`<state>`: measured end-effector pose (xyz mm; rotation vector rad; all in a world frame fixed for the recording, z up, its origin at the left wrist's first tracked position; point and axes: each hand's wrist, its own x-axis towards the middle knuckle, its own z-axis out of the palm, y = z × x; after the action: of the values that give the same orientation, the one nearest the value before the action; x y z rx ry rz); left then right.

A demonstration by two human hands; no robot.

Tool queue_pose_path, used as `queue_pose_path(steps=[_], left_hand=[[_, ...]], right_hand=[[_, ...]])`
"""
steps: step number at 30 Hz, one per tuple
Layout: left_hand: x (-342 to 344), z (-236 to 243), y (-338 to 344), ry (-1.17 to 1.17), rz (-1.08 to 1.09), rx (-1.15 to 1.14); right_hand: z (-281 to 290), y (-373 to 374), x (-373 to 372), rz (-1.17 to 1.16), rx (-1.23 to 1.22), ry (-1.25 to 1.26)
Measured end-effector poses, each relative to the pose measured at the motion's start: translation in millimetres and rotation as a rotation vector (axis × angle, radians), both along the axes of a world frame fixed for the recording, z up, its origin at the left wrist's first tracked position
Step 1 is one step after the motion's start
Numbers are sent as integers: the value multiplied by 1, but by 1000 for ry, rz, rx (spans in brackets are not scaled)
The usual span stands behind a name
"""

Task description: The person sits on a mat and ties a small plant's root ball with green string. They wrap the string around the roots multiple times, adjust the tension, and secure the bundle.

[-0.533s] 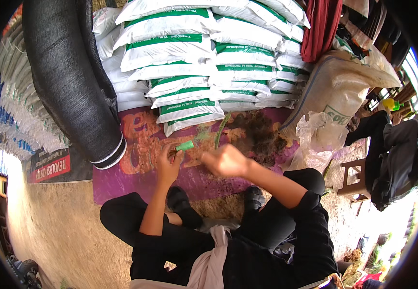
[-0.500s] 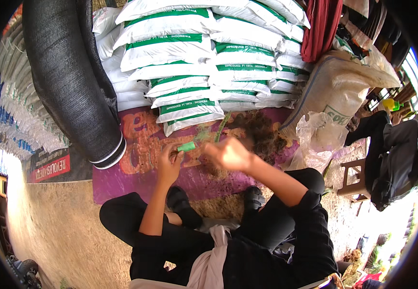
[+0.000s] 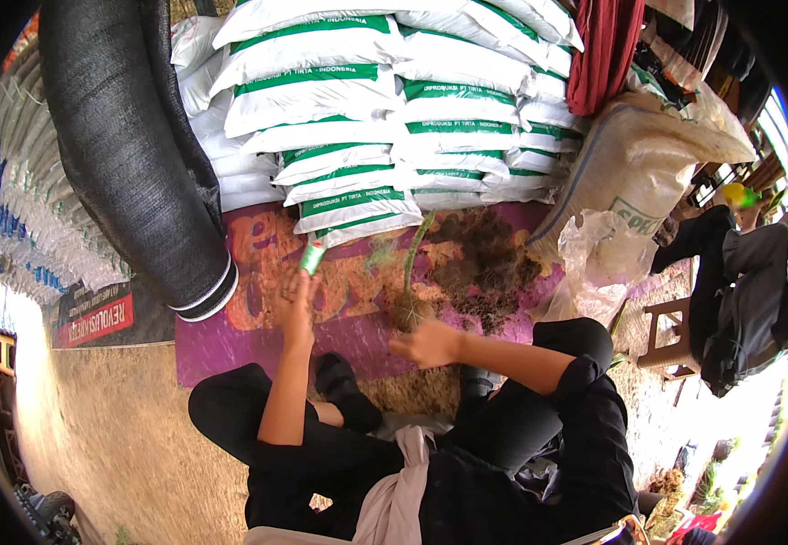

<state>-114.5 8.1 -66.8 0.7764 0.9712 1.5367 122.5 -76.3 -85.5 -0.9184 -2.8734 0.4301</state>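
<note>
My left hand (image 3: 296, 304), blurred by motion, points away from me with a small green spool of thread (image 3: 311, 259) at its fingertips. My right hand (image 3: 434, 343) is closed in a fist or pinch; whatever it holds is too fine to make out. Just beyond it lies a brown root ball (image 3: 409, 314) with a long green stem (image 3: 411, 254) reaching toward the stacked sacks. Dark loose fibre or soil (image 3: 483, 263) is spread to the right of the stem. All this lies on a purple printed sheet (image 3: 258, 350).
White and green sacks (image 3: 339, 141) are stacked at the far side. A large roll of black netting (image 3: 126, 136) leans at the left. At the right stand a big beige sack (image 3: 625, 159), crumpled clear plastic (image 3: 603, 259) and a brown stool (image 3: 666, 336) beside another person's dark-clothed legs (image 3: 743, 300).
My left hand has moved left and away, and the spool has turned more upright. My right hand has come nearer to me, uncovering the root ball.
</note>
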Motion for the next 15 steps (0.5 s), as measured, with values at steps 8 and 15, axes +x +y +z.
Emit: queue_pose_path(steps=[8,15], left_hand=[[-46,-4,25,255,366,142],[-85,18,53,305,518,257]], right_hand=[[-3,-2,42,-215,-271,-269],[-33,26,109,-733,-299,-127]])
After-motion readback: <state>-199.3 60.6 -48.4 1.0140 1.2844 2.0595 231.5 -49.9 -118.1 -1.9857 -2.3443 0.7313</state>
